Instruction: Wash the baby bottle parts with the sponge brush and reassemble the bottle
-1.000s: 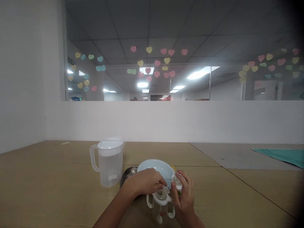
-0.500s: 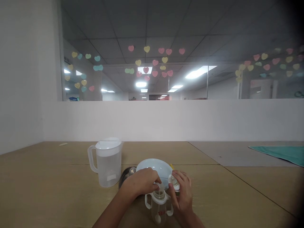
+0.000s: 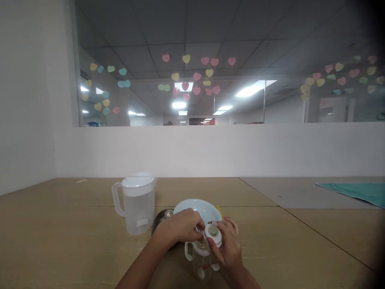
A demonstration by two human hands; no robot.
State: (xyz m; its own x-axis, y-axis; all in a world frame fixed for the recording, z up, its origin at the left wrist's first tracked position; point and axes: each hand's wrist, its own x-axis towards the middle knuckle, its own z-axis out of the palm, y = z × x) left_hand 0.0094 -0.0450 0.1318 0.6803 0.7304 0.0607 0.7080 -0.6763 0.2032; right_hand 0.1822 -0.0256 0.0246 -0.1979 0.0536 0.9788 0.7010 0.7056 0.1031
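Observation:
A clear baby bottle (image 3: 199,261) with white side handles and red print stands upright at the table's near edge. Over its mouth, my left hand (image 3: 182,228) is closed in a pinch; what lies between the fingertips, perhaps something translucent, is hard to make out. My right hand (image 3: 230,247) grips a white bottle collar with a clear teat (image 3: 213,236), tilted beside the bottle's mouth. The collar hides part of the mouth. Behind both hands sits a pale oval bowl (image 3: 195,204), its near side covered.
A lidded translucent pitcher (image 3: 138,208) of clear liquid stands on the left. Partly behind my left forearm is a metal bowl (image 3: 158,220) with a clear rounded piece in it. A yellow item (image 3: 219,210) shows by the oval bowl; a green cloth (image 3: 357,192) lies far right.
My right hand has brought the collar and teat left, toward the bottle's mouth, turning the teat upward. My left hand stays pinched above the bottle. The view has shifted slightly.

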